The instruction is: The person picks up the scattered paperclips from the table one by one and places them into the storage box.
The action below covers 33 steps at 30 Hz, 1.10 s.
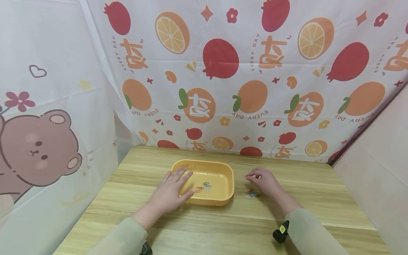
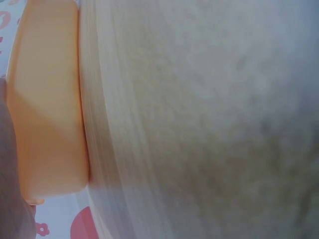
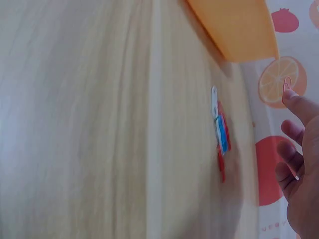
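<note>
A yellow tray (image 1: 227,177) stands on the wooden table, with several coloured paper clips (image 1: 206,184) on its floor. Over the tray's left side rests my left hand (image 1: 170,191), fingers spread and straight across the rim. My right hand (image 1: 266,182) is to the right of the tray, above the table. Between its thumb and index fingertip it pinches a reddish paper clip (image 3: 286,84), which sticks out past the thumb in the right wrist view. A small pile of red, blue and white paper clips (image 1: 250,194) lies on the table just below this hand.
The table (image 1: 204,226) has a light wood grain. Behind it hangs a white cloth (image 1: 223,124) printed with fruit, and a bear-print cloth (image 1: 47,141) hangs on the left. A pale panel (image 1: 373,177) borders the right side.
</note>
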Each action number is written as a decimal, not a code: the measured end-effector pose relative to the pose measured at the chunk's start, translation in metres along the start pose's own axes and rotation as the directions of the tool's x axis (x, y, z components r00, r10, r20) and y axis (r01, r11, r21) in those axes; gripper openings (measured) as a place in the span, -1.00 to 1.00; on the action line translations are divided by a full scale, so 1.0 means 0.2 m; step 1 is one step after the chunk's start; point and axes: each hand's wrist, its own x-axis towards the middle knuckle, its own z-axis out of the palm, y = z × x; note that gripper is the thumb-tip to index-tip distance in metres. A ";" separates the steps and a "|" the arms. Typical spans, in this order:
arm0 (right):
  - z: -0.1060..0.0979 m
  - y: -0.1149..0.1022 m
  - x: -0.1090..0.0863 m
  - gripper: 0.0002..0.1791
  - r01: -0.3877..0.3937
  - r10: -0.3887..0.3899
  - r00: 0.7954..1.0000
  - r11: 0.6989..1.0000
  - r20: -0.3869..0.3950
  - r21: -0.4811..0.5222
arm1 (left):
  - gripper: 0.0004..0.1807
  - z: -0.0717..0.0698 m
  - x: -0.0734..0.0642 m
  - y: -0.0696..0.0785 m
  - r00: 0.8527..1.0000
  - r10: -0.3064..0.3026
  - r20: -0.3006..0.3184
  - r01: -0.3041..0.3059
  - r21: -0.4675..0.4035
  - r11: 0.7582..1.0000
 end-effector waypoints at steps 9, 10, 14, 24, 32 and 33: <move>0.02 -0.13 0.04 -0.81 0.008 -0.008 1.000 0.997 0.003 0.074 | -0.21 0.00 -0.01 0.00 1.000 0.004 -0.002 -0.004 0.002 1.000; 0.02 -0.15 0.05 -0.82 0.020 -0.020 1.000 0.997 -0.001 0.078 | -0.21 0.00 -0.01 0.00 1.000 0.003 -0.004 -0.003 0.001 1.000; 0.05 -0.22 0.08 -0.84 0.065 -0.064 0.998 0.995 -0.018 0.080 | -0.22 0.00 -0.01 0.00 1.000 0.000 -0.004 0.000 -0.005 1.000; 0.16 -0.46 0.14 -0.86 0.117 -0.120 0.992 0.986 0.021 0.120 | -0.23 0.00 -0.01 0.01 1.000 0.004 -0.004 -0.004 0.003 1.000; 0.23 -0.57 0.17 -0.88 0.155 -0.164 0.984 0.980 0.071 0.122 | -0.21 -0.01 0.00 0.01 1.000 -0.011 0.029 0.010 0.020 1.000; 0.23 -0.58 0.17 -0.88 0.163 -0.173 0.982 0.979 0.074 0.121 | -0.21 -0.01 0.00 0.00 0.999 -0.011 0.032 0.010 0.022 1.000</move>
